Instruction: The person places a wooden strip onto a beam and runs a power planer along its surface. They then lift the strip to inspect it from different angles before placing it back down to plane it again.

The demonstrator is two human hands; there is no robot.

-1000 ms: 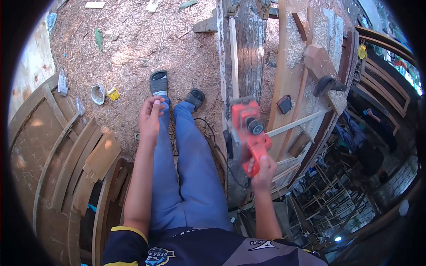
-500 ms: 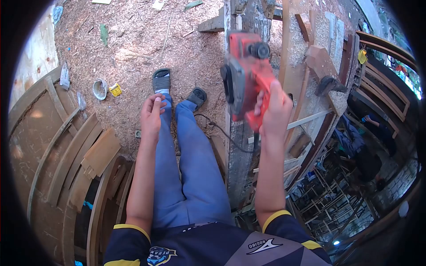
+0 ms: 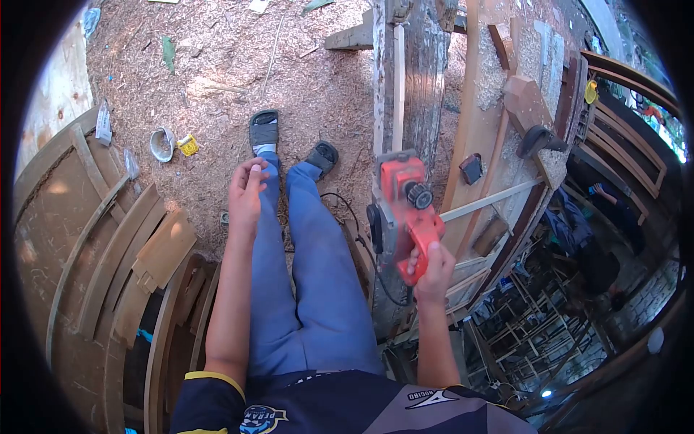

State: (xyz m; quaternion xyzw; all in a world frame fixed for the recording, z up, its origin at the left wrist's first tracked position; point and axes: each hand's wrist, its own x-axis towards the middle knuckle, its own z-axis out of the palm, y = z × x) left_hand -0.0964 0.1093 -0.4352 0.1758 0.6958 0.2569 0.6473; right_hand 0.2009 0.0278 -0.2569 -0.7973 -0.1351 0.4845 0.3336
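Observation:
My right hand [image 3: 436, 273] is wrapped around the rear handle of a red electric planer [image 3: 408, 206]. The planer is over the near part of a weathered wooden beam [image 3: 426, 94]. A thin pale wood strip [image 3: 399, 87] lies lengthwise on the beam, running up to the planer's front; its near end is hidden. A dark cord [image 3: 352, 206] loops off to the left of the planer. Over my left shin, my left hand [image 3: 247, 189] hangs in the air with fingers loosely bent and apart, nothing visible in them.
Right of the beam are boards with shavings, a dark small block [image 3: 471, 168] and a wooden tool with a dark handle [image 3: 531, 112]. Curved wooden parts [image 3: 116, 253] stand at left. A white cup [image 3: 163, 145] sits on the shavings-covered ground. A person [image 3: 614, 210] is at far right.
My right hand has drawn the planer back toward my body along the beam, uncovering the pale strip and the dark block. My left hand has barely moved.

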